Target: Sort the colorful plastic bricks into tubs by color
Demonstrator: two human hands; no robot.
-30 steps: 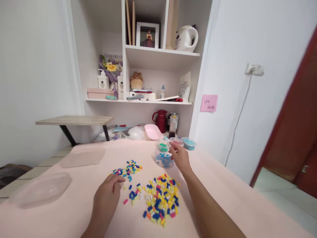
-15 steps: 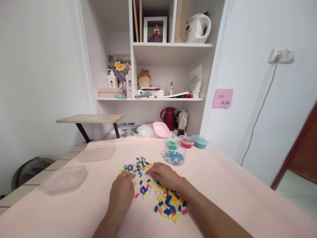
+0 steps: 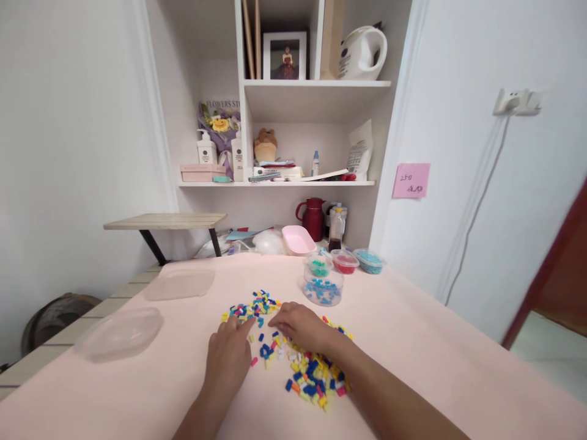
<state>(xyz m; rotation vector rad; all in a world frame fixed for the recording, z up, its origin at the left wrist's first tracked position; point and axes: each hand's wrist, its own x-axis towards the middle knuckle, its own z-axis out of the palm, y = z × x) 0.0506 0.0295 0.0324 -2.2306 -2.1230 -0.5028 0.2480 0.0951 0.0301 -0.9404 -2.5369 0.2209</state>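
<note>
**Hands low over mixed pieces, single colours in the tubs**

Left hand (image 3: pixel 228 354) is partly open, its index finger stretched to the near edge of the smaller pile (image 3: pixel 260 300). The right hand (image 3: pixel 300 327) has bent fingers, their tips low by that same pile; whether either hand pinches a piece, I cannot tell.

Nearest lies the larger pile (image 3: pixel 316 376) of yellow, navy, pink, orange and white pieces, the landmark here. The right forearm crosses above its right side and hides part of it. Just left of the larger pile are scattered pieces (image 3: pixel 266 352), beside the left hand. The smaller pile, also mixed, is beyond the larger pile and to its left.

Well left of the larger pile, two clear, shallow plastic pieces, one nearer (image 3: pixel 119 333) and one farther (image 3: pixel 180 285), lie on the pink cloth (image 3: pixel 413 366). Beyond the larger pile stand the blue-piece tub (image 3: pixel 340 294), the green-piece tub (image 3: pixel 329 260) and, farther right, the red tub (image 3: pixel 345 261) and light-blue tub (image 3: pixel 369 261).

Grouping by colour looks partial: single colours sit in tubs, while both piles and the scatter are mixed and loose.

Bare cloth gives wide room right of the larger pile; the gap between the hands is narrow. Behind the cloth's far edge, a pink dish (image 3: pixel 299 240) and red jug (image 3: pixel 313 220) bound the space.
</note>
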